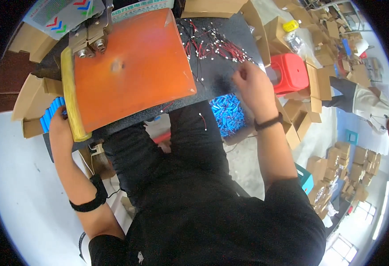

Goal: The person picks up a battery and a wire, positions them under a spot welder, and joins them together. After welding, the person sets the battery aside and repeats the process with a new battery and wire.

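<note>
My left hand (60,128) reaches past the left edge of the orange pad (132,66) to a row of blue cylinders (51,113) in a cardboard box (28,95); whether the fingers grip one is hidden. My right hand (253,86) hovers over the black table (230,35), fingers curled beside a pile of red and black wires (214,44). A loose red wire (202,119) lies on my lap. I cannot see whether the right hand pinches a wire.
A metal clamp (90,37) sits at the orange pad's top left. Below the table stands a box of blue cylinders (227,114). A red plastic stool (290,71) and several cardboard boxes (318,80) crowd the right. Another person's sleeve (358,99) shows far right.
</note>
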{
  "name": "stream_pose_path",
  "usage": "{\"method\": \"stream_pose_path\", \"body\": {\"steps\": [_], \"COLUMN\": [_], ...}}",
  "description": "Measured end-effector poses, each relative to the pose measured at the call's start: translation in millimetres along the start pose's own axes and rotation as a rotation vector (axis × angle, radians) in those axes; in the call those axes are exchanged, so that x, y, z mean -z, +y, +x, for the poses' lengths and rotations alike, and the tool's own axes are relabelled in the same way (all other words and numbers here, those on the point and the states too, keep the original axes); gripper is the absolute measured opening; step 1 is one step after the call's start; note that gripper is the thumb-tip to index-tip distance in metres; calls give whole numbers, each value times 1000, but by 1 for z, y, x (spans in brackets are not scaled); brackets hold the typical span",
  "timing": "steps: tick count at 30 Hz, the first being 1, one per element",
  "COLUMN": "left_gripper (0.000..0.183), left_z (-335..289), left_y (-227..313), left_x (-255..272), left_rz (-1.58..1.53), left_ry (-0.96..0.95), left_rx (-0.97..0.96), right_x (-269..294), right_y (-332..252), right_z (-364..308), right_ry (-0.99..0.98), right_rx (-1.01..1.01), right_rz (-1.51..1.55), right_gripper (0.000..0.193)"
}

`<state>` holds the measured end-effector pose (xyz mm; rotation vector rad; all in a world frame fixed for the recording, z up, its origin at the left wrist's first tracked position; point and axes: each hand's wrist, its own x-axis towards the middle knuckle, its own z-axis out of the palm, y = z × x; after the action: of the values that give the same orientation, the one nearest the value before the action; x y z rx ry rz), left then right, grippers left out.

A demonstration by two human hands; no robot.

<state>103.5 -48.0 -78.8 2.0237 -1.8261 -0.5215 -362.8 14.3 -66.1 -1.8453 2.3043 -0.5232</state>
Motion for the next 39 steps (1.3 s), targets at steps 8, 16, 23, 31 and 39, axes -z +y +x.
{"method": "stream_pose_path", "body": {"steps": [8,16,23,31,39], "left_gripper": [36,35,36,36,33], "left_z": [-31,-44,-48,-51,-47], "left_y": [-3,15,5,15,15], "left_x": [44,49,51,61,47], "left_rz": [-18,-152,-315,-345,-444], "left_ry": [-6,58,130,145,212], "left_rx": [160,130,140,80,72], "right_x": [17,9,64,32,-24], "right_y": [26,31,-20,-27,60], "right_z": [-13,9,51,103,33], "right_ry": [-215,-149,164,193,41], "right_rx": [-218,-37,275,599,80], "right_rz": [806,240,110,-32,34], "right_gripper": [15,21,19,20,26]}}
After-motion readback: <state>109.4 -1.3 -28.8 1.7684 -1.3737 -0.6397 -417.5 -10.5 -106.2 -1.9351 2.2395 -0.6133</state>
